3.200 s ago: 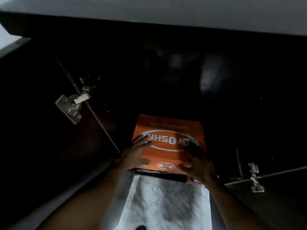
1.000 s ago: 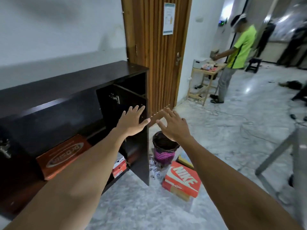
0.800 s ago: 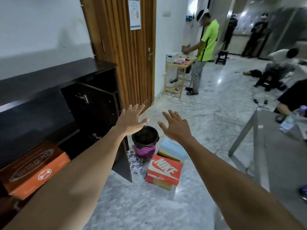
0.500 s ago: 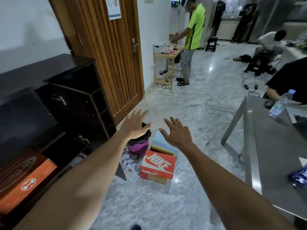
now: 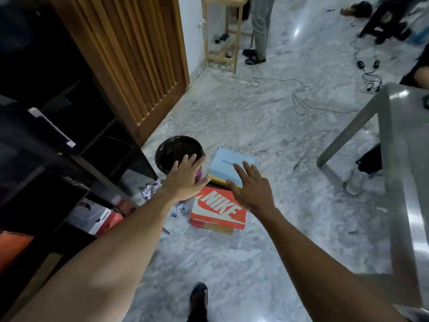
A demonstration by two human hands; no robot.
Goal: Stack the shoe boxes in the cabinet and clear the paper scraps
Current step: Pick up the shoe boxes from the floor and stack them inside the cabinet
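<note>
Both arms are reaching out toward the boxes on the floor. The left hand [image 5: 185, 180] is spread flat with fingers apart, holding nothing, and is overlapping the rim of the wastebasket [image 5: 177, 149] in view. The right hand [image 5: 249, 188] is likewise spread and empty, hovering over the near edge of the pale blue box [image 5: 228, 162].

Landmark: the orange Nike box [image 5: 218, 211]. It is lying flat on the marble floor [image 5: 232, 263], resting on a brown box base. The pale blue box is lying just behind it, touching or nearly so. The wastebasket is standing behind and to the left of it. Paper scraps [image 5: 151, 190] are lying to its left, at the foot of the cabinet [image 5: 58, 159], whose open shelves further left are already holding boxes.

Judgement: the step in hand is picking up the next box. Gripping opposite long sides with both palms should be keeping the lid seated; lifting level matters, since the lids look loose-fitting.

Room: a metal table [image 5: 399, 182] is standing to the right of the Nike box, and cables are trailing across the floor well behind it.
</note>
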